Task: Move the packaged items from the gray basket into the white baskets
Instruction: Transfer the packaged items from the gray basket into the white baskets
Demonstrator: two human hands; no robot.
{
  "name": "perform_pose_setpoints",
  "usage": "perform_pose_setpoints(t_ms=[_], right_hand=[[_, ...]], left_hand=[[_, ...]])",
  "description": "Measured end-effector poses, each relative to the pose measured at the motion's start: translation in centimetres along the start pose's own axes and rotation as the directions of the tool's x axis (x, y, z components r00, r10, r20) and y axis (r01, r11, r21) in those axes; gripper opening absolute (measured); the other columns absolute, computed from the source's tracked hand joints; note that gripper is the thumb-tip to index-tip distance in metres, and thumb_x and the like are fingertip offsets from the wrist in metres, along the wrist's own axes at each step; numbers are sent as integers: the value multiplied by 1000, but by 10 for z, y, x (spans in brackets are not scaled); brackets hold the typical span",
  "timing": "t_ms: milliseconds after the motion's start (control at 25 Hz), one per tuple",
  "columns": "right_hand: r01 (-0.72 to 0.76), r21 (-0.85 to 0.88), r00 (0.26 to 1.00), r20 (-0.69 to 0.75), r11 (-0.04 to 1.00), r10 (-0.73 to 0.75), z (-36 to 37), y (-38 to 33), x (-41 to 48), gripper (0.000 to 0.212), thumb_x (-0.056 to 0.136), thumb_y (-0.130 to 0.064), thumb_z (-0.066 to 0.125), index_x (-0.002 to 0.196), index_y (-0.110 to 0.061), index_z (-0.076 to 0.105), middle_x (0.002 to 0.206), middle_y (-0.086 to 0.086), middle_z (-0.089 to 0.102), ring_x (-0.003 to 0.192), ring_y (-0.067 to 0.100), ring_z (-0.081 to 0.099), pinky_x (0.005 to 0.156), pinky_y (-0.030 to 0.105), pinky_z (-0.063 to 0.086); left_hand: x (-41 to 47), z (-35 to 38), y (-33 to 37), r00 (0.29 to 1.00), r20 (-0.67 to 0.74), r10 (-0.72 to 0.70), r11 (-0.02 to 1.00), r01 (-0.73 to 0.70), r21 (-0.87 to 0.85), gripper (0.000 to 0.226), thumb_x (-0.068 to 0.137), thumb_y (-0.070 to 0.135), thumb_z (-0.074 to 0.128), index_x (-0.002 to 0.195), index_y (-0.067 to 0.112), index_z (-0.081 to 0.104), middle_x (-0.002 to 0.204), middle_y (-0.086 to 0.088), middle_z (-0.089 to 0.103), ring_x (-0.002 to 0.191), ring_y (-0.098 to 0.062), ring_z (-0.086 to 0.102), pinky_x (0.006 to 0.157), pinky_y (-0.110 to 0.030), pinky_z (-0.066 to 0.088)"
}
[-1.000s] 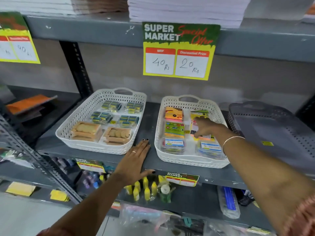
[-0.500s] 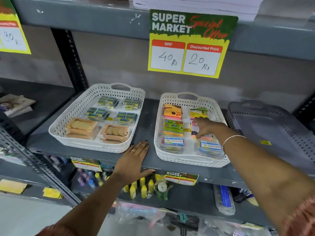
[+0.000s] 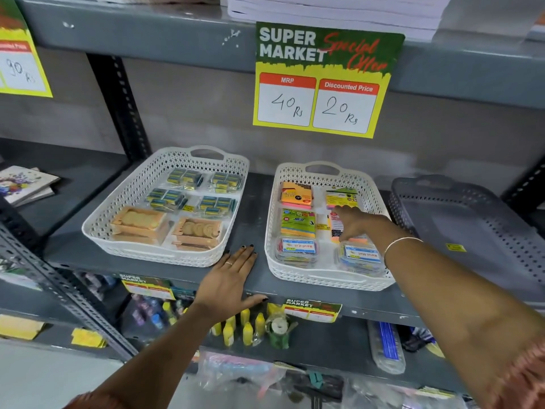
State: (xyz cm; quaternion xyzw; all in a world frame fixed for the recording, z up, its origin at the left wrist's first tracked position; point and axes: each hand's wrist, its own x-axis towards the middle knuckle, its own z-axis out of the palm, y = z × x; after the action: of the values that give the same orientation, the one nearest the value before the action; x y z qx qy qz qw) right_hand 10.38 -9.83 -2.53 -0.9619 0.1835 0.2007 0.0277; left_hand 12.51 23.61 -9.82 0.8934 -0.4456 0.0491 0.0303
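Two white baskets stand side by side on the grey shelf. The left white basket (image 3: 97, 228) holds packs of small green-blue boxes and two tan packs of round pieces. The right white basket (image 3: 324, 283) holds bright sticky-note packs and two clear tubs of clips. My right hand (image 3: 356, 222) reaches into it, fingers curled down on a red-and-white sticky-note packet (image 3: 335, 230) at its middle right. My left hand (image 3: 230, 278) lies flat on the shelf between the white baskets, holding nothing. The gray basket (image 3: 402, 208) at the far right shows only a small yellow sticker inside.
A price sign (image 3: 321, 81) hangs from the shelf above. Stacked white paper (image 3: 339, 10) lies on that upper shelf. Below are yellow bottles (image 3: 244, 329) and bagged goods. A dark shelf upright (image 3: 118, 98) rises behind the left basket. Notebooks (image 3: 26, 184) lie at the far left.
The view has shifted slightly to the left and down. Both hands stay where they were: the left flat on the shelf, the right on the packet in the right white basket.
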Motion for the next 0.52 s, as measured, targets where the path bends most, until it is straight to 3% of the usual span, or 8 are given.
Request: perform_pose_setpoints(t_ms=[200,280,360,440,520], right_hand=[[-7,47,1000,12,999,7,-3,-1,-8,100,76,-23,77,153,-18,15,154,14,31,139,32,32,113,44,34],[4,139,1000,-12,990,-2,-12,-2,-18,93,80,-25,74,152,-14,17,156,12,28,142,30,30,115,39,32],[8,244,995,-103,970,17,-24,-3,-31,74,87,-25,66,148,-6,29,154,14,33,140,29,35,110,31,35],[46,302,979,-204,952,18,-33,-4,-43,43,91,-25,61,127,-3,54,133,19,54,121,29,52,88,25,40],[86,310,982,-189,947,-28,-37,-8,-59,25,92,-31,58,91,-6,63,94,13,61,86,23,57,67,25,35]], left_hand=[[-1,-5,0,1000,-13,27,999,-27,-34,99,77,79,5,138,7,38,143,-10,45,130,-24,46,107,-43,33],[-3,-11,2,997,-83,2,975,-21,-221,99,76,79,8,144,9,22,150,-11,34,135,-25,37,112,-37,26],[-2,-28,11,983,-158,-96,871,6,-491,94,79,76,12,145,9,18,150,-14,31,135,-24,33,110,-30,25],[12,-51,28,937,-324,-132,821,-80,-566,81,86,66,23,140,6,27,143,-17,38,130,-23,34,106,-24,24],[42,-76,45,905,-422,-53,856,-177,-486,66,89,52,38,134,5,37,136,-17,45,125,-25,39,105,-29,29]])
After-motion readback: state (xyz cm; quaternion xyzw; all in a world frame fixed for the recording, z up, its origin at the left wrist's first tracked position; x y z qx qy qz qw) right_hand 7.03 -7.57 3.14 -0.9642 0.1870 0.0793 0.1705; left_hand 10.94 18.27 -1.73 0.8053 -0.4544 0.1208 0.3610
